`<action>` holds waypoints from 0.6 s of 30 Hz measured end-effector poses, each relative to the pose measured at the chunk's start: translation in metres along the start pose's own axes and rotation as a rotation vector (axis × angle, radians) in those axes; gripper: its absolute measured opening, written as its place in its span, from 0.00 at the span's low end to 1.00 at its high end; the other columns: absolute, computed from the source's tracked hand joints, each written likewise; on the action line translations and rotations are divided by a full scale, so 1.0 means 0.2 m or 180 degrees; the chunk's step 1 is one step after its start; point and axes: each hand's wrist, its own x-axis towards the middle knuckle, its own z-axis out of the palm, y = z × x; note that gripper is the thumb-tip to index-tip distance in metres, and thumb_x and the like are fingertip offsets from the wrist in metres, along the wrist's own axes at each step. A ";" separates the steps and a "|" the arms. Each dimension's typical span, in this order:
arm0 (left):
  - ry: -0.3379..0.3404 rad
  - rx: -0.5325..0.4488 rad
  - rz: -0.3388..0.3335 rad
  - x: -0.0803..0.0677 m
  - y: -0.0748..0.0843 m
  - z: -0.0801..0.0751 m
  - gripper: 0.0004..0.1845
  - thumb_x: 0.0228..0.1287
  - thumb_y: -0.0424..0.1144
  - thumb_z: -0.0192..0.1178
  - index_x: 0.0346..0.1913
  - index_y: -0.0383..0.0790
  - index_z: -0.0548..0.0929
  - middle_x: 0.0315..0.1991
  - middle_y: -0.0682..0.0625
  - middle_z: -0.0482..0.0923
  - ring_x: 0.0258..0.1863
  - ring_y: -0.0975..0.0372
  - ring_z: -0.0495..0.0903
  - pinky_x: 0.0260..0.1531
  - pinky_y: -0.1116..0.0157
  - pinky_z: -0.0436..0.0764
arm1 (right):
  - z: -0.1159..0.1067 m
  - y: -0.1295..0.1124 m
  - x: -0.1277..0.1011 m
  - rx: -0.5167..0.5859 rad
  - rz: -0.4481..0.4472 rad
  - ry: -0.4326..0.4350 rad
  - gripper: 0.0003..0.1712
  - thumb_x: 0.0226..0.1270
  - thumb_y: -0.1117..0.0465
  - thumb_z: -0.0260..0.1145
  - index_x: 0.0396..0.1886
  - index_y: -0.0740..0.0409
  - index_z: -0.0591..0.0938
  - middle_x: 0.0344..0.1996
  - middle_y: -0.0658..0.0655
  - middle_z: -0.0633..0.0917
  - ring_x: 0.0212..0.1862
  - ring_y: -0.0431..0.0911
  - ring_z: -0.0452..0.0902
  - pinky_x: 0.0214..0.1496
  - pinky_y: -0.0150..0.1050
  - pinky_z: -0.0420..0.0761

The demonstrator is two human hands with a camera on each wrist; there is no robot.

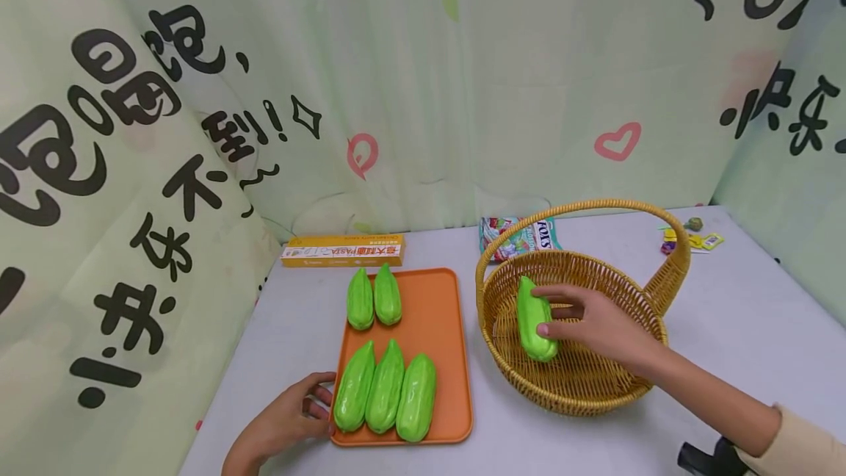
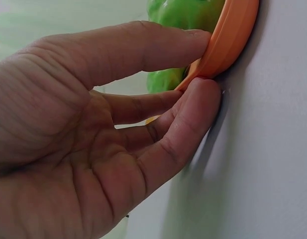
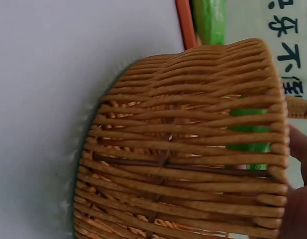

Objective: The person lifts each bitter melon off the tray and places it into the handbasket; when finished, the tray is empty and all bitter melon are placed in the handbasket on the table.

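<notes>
In the head view my right hand [image 1: 591, 325] reaches into the wicker basket [image 1: 581, 406]. Its thumb and fingers grip a glossy green ribbed gourd [image 1: 534, 322], which tilts slightly inside the rim. Through the weave in the right wrist view, part of that gourd [image 3: 249, 130] shows beside the hand. Over on the left, my left hand [image 1: 294, 413] holds the left edge of an orange tray [image 1: 439, 358] with bent fingers. The left wrist view has the thumb and fingertips right at the tray's rim [image 2: 230, 42]. Several matching gourds [image 1: 385, 395] lie on the tray in two rows.
A yellow pasta box [image 1: 344, 250] lies behind the tray. Behind the basket is a colourful candy bag [image 1: 518, 235], with small wrapped sweets [image 1: 700, 241] at the back right. The basket's tall handle [image 1: 595, 206] arches above it. Printed curtains enclose the white table [image 1: 747, 329].
</notes>
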 end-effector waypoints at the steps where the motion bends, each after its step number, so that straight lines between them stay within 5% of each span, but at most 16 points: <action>1: 0.0002 -0.0012 -0.0008 0.00 0.00 0.00 0.42 0.50 0.27 0.71 0.69 0.24 0.64 0.44 0.43 0.73 0.39 0.53 0.76 0.36 0.64 0.77 | 0.00 0.01 0.02 0.0021 -0.0005 -0.0050 0.38 0.61 0.48 0.73 0.68 0.56 0.74 0.64 0.65 0.73 0.60 0.61 0.74 0.52 0.46 0.79; 18: 0.0029 -0.0049 -0.0062 0.00 0.00 0.00 0.41 0.50 0.26 0.71 0.68 0.25 0.65 0.44 0.44 0.73 0.39 0.54 0.76 0.36 0.63 0.77 | 0.11 0.13 0.17 0.0619 0.0120 -0.0485 0.35 0.58 0.64 0.75 0.64 0.68 0.73 0.61 0.75 0.71 0.56 0.64 0.77 0.49 0.46 0.80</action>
